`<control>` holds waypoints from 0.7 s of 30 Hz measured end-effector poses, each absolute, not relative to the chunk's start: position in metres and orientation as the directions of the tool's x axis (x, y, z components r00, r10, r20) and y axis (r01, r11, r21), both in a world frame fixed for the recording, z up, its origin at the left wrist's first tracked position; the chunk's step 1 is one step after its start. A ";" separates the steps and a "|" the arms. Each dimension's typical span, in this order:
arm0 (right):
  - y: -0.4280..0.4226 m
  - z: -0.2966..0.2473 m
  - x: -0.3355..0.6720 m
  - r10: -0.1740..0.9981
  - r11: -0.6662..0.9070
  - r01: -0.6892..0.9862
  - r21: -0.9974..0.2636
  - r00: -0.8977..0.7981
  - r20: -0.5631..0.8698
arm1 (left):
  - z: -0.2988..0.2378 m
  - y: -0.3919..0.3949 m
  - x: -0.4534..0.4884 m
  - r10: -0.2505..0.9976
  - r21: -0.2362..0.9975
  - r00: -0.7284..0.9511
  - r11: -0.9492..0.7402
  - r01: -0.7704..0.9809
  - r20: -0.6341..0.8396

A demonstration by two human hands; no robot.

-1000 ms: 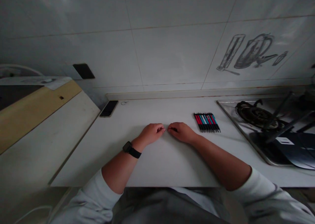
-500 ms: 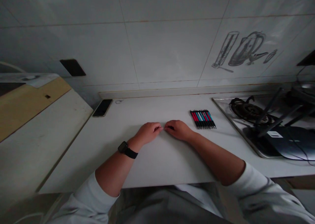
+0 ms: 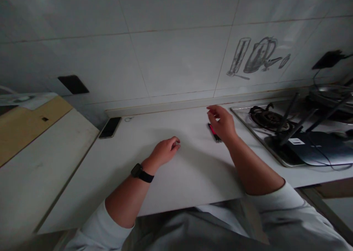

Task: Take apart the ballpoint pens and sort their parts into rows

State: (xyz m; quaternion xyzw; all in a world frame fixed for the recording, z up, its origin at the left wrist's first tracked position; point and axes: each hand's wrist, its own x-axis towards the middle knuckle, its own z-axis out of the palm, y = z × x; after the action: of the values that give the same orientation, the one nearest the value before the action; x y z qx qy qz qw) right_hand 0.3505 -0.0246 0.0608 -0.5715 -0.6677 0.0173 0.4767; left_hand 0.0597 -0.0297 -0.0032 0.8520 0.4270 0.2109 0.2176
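My right hand (image 3: pixel 222 124) hovers over a row of pens, hiding most of them. Its thumb and fingers are apart, with nothing seen between them. Below the palm, the left end of the pens (image 3: pixel 212 130) shows red and black barrels lying on the white countertop (image 3: pixel 190 177). Resting on the counter left of the pens is my left hand (image 3: pixel 164 150). Its fingers are loosely curled, a small gap shows between thumb and forefinger, and it holds nothing visible. A black watch (image 3: pixel 142 172) is on the left wrist.
A phone (image 3: pixel 110 127) lies at the counter's back left, beside a small ring-like item (image 3: pixel 128 119). On the right, a black router (image 3: pixel 317 148) with upright antennas sits over the gas stove (image 3: pixel 271 120). A tiled wall (image 3: pixel 179 67) closes off the back.
My right hand has lifted away from beside my left hand and moved right, over the pens. The left hand stays nearly in place, its fingertips slightly looser. The view has shifted slightly right.
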 end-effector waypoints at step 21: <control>-0.003 0.036 0.413 0.906 -0.397 0.909 -0.127 0.366 -0.212 | -0.009 -0.027 0.061 0.794 0.548 0.575 -0.575 0.607 0.197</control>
State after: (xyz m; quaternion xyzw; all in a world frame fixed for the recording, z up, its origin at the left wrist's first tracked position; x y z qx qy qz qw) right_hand 0.4135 -0.0025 0.0361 -0.8263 -0.5493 0.1244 -0.0057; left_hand 0.0608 -0.0272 -0.0087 0.8606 0.4071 0.2164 0.2162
